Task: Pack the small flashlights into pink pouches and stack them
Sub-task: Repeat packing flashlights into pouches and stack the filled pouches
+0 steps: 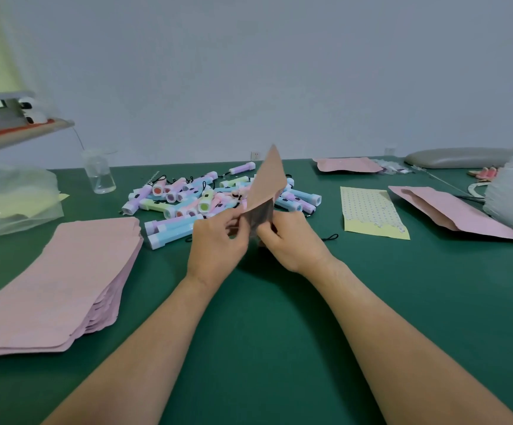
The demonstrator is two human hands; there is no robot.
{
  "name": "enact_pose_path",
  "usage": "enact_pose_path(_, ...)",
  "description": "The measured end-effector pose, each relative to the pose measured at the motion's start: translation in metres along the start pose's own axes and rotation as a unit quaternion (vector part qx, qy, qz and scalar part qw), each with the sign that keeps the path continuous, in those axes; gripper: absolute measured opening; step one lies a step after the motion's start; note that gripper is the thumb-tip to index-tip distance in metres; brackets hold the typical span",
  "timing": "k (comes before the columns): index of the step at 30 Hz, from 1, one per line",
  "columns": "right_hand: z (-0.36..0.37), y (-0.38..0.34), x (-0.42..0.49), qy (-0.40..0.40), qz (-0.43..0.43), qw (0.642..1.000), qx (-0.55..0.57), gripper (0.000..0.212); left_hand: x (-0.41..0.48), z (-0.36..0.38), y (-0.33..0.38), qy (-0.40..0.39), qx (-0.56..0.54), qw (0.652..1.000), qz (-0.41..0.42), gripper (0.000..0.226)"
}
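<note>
1. With the left hand (218, 240) and the right hand (292, 240), pinching the near edge of one pink pouch (267, 182) from either side. Held up off the green worktop (249, 332), far corner tipped toward 12 o'clock.
2. Looks like the opening step, i.e. peeling the pouch mouth apart. Can't tell whether it's actually open yet, too blurry right at the lips.
3. No sign of anything inside, so probably empty for now.
4. Plenty to pack: flashlight pile (212, 197) just past the hands at 12 o'clock, with two blue ones nearest at roughly 11.
5. Stack of flat pouches (55, 280) over at 9 o'clock, well apart from the hands.
6. Couple of pouches (454, 213) lying at 2 o'clock, guessing finished ones, so likely the stacking spot.
7. Next up, probably: keep the mouth spread with one hand, free the other, grab a single flashlight and slide it in. Needs a wide enough gap. Also worth minding the black cords, could easily drag a neighbour along.
</note>
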State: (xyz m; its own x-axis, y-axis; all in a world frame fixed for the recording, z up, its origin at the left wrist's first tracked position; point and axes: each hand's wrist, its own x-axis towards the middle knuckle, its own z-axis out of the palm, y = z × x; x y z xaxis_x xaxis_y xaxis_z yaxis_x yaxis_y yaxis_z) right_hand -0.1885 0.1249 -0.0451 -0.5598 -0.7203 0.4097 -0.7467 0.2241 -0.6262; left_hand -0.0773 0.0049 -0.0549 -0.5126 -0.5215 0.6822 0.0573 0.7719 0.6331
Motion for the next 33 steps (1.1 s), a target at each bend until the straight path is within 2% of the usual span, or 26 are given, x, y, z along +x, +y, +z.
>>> enact_pose_path(4, 0.006, -0.007, 0.003, 0.105, 0.070, 0.992, 0.014, 0.040, -0.002, 0.003, 0.003, -0.018, 0.073, 0.993, 0.094, 0.019)
enact_pose_path(7, 0.006, -0.007, 0.001, 0.127, 0.093, 0.987, 0.021, 0.033, -0.002, 0.002, 0.004, -0.027, 0.100, 0.986, 0.127, 0.021)
enact_pose_path(9, 0.005, -0.006, 0.001, 0.132, 0.092, 0.987, -0.011, 0.033, -0.002, 0.002, 0.006, 0.006, 0.096, 0.988, 0.119, 0.017)
enact_pose_path(12, 0.005, -0.007, 0.002, 0.134, 0.102, 0.980, -0.108, 0.041, 0.001, 0.001, 0.007, 0.108, 0.045, 0.992, 0.043, 0.010)
enact_pose_path(14, 0.007, -0.009, 0.002, 0.116, 0.096, 0.978, -0.144, 0.045, 0.002, 0.001, 0.006, 0.145, 0.018, 0.989, 0.017, 0.014)
enact_pose_path(16, 0.009, -0.014, 0.001, 0.089, 0.055, 0.983, -0.149, 0.046, 0.000, 0.003, 0.004, 0.102, 0.021, 0.995, 0.006, 0.030)
enact_pose_path(19, 0.009, -0.019, -0.002, 0.047, -0.029, 0.979, -0.199, 0.046, -0.003, 0.007, 0.002, -0.003, 0.096, 0.995, -0.003, 0.062)
enact_pose_path(21, 0.006, -0.018, -0.001, 0.031, -0.059, 0.975, -0.214, 0.046, -0.002, 0.006, 0.001, -0.022, 0.111, 0.994, 0.011, 0.070)
enact_pose_path(23, 0.004, -0.019, -0.001, 0.025, -0.070, 0.975, -0.209, 0.044, -0.001, 0.004, 0.002, -0.021, 0.110, 0.994, 0.011, 0.069)
enact_pose_path(28, 0.006, -0.018, -0.001, 0.046, -0.016, 0.986, -0.161, 0.047, 0.001, -0.001, 0.007, 0.039, 0.056, 0.995, -0.071, 0.079)
enact_pose_path(31, 0.005, -0.019, -0.003, 0.082, 0.014, 0.985, -0.154, 0.053, 0.000, -0.002, 0.009, 0.045, 0.047, 0.996, -0.057, 0.080)
enact_pose_path(33, 0.006, -0.025, -0.006, 0.113, 0.034, 0.985, -0.127, 0.057, -0.002, -0.001, 0.011, 0.025, 0.044, 0.998, -0.031, 0.072)
